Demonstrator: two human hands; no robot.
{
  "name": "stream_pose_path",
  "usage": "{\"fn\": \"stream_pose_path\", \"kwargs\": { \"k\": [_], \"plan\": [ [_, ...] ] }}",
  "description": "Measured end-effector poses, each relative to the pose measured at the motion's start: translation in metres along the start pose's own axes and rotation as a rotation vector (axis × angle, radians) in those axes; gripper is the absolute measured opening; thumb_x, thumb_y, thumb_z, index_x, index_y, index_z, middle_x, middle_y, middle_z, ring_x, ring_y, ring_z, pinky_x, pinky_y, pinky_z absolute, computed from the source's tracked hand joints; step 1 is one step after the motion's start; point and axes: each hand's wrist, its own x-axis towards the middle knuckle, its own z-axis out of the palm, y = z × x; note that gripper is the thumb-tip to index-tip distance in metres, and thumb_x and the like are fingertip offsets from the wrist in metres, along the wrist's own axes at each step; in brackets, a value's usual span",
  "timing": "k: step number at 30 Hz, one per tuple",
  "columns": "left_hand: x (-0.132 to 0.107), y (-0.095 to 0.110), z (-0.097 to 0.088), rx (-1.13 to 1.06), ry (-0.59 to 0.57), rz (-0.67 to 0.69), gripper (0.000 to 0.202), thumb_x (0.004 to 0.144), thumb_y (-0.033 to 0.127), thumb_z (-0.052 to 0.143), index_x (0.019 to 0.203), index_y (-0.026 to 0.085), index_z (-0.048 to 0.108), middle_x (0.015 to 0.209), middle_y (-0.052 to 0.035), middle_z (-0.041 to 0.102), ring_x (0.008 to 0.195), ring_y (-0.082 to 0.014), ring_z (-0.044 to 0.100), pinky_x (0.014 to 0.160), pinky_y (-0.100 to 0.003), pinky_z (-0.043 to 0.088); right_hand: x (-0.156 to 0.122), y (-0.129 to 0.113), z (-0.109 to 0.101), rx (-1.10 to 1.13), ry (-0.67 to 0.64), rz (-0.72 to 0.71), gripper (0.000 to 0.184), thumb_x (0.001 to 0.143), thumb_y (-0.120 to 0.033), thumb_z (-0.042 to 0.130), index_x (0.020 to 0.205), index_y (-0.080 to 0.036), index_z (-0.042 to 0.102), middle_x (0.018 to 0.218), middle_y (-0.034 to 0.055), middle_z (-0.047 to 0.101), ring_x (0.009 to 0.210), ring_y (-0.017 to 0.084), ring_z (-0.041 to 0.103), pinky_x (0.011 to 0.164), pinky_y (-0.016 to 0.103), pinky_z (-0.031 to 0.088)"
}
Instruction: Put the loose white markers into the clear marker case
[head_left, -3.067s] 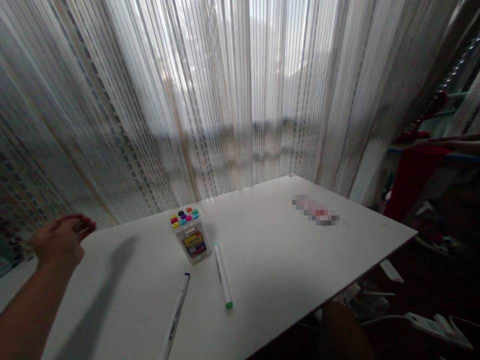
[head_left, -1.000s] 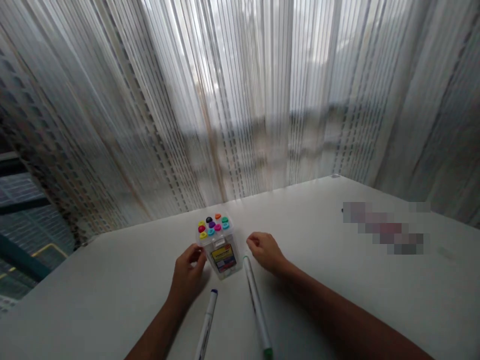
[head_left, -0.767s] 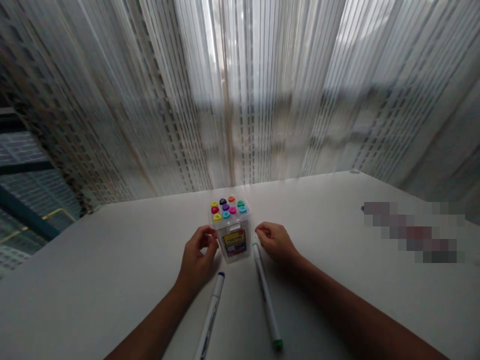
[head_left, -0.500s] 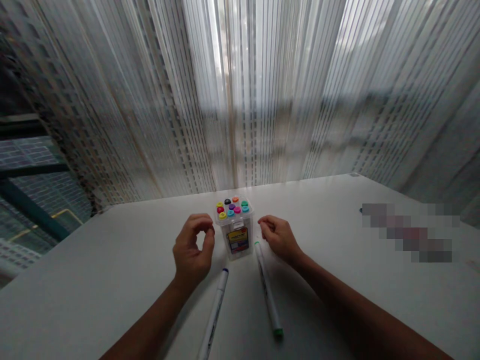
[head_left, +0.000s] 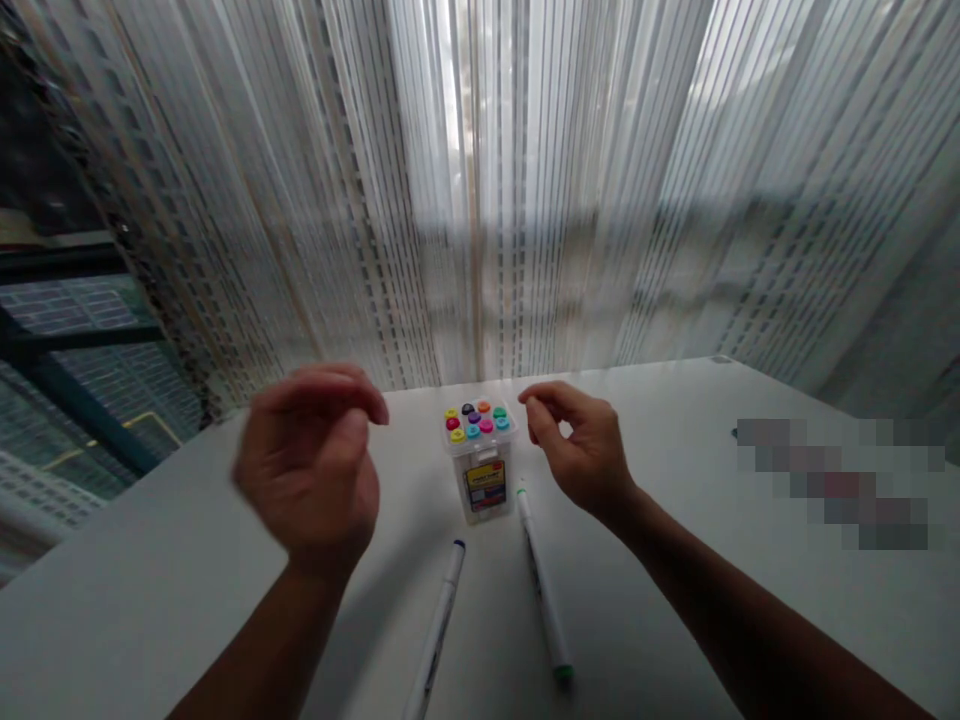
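A small clear box of markers with several coloured caps on top and a yellow label stands upright on the white table. My left hand hovers left of the box, raised off the table. Its fingers are curled and smeared by motion, and nothing shows in them. My right hand hovers just right of the box top, thumb and fingers bent into a loose pinch with nothing in it. Two loose white markers lie in front of the box: a blue-capped marker and a green-capped marker.
Sheer striped curtains hang right behind the table's far edge. A blurred-out flat object lies on the table at the right. A dark window frame shows at the left.
Both hands have lifted off the table and away from the box sides, the left one rising higher and moving left. The box and both markers have stayed put.
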Motion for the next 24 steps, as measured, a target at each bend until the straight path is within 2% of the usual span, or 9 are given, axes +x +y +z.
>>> {"fn": "stream_pose_path", "kwargs": {
  "k": [2, 4, 6, 9, 13, 19, 24],
  "plan": [
    [-0.019, -0.028, 0.003, -0.005, -0.047, -0.226, 0.016, 0.069, 0.012, 0.065, 0.082, 0.021, 0.065, 0.077, 0.0028, 0.062, 0.068, -0.0114, 0.057, 0.063, -0.023, 0.047, -0.013, 0.028, 0.005, -0.086, -0.086, 0.196, 0.019, 0.083, -0.026, 0.049, 0.071, -0.018, 0.061, 0.050, -0.0040, 0.049, 0.047, 0.012, 0.048, 0.049, 0.024, 0.035],
    [-0.041, -0.055, -0.002, 0.029, 0.011, -0.467, 0.017, 0.068, 0.012, 0.065, 0.084, 0.020, 0.064, 0.080, 0.0032, 0.062, 0.072, -0.0110, 0.058, 0.067, -0.022, 0.047, -0.026, 0.051, 0.010, -0.217, -0.155, 0.380, 0.020, 0.082, -0.021, 0.048, 0.066, -0.019, 0.060, 0.050, -0.0027, 0.051, 0.050, 0.013, 0.049, 0.052, 0.025, 0.034],
    [-0.062, -0.075, -0.013, 0.099, 0.039, -0.593, 0.018, 0.070, 0.017, 0.067, 0.087, 0.020, 0.063, 0.084, 0.0024, 0.063, 0.077, -0.0123, 0.060, 0.072, -0.023, 0.048, -0.038, 0.066, 0.013, -0.389, -0.236, 0.492, 0.020, 0.082, -0.017, 0.050, 0.067, -0.018, 0.063, 0.054, -0.0009, 0.055, 0.053, 0.014, 0.050, 0.055, 0.025, 0.032],
    [-0.082, -0.087, -0.027, 0.200, -0.069, -0.626, 0.020, 0.074, 0.026, 0.069, 0.092, 0.020, 0.063, 0.091, -0.0001, 0.065, 0.085, -0.0157, 0.062, 0.079, -0.027, 0.049, -0.048, 0.076, 0.013, -0.555, -0.392, 0.555, 0.019, 0.083, -0.015, 0.052, 0.074, -0.017, 0.068, 0.059, 0.0006, 0.059, 0.056, 0.014, 0.049, 0.056, 0.025, 0.030],
    [-0.089, -0.081, -0.028, 0.233, -0.195, -0.637, 0.026, 0.083, 0.040, 0.063, 0.098, 0.020, 0.065, 0.097, -0.0039, 0.068, 0.094, -0.0207, 0.064, 0.085, -0.032, 0.050, -0.050, 0.075, 0.009, -0.544, -0.512, 0.556, 0.019, 0.086, -0.015, 0.053, 0.079, -0.017, 0.070, 0.058, -0.0008, 0.058, 0.055, 0.014, 0.046, 0.056, 0.025, 0.028],
    [-0.095, -0.075, -0.023, 0.163, -0.357, -0.653, 0.046, 0.092, 0.055, 0.052, 0.119, 0.020, 0.061, 0.119, -0.0118, 0.068, 0.113, -0.0274, 0.062, 0.096, -0.038, 0.049, -0.051, 0.076, 0.008, -0.502, -0.533, 0.549, 0.018, 0.086, -0.016, 0.052, 0.082, -0.016, 0.070, 0.056, -0.0025, 0.055, 0.054, 0.013, 0.046, 0.057, 0.024, 0.029],
    [-0.102, -0.081, -0.027, 0.092, -0.446, -0.621, 0.056, 0.091, 0.059, 0.052, 0.130, 0.020, 0.054, 0.127, -0.0146, 0.064, 0.117, -0.0304, 0.060, 0.098, -0.043, 0.048, -0.051, 0.079, 0.008, -0.455, -0.521, 0.512, 0.018, 0.084, -0.020, 0.051, 0.083, -0.016, 0.069, 0.054, -0.0034, 0.053, 0.053, 0.013, 0.045, 0.057, 0.024, 0.030]
  ]
}}
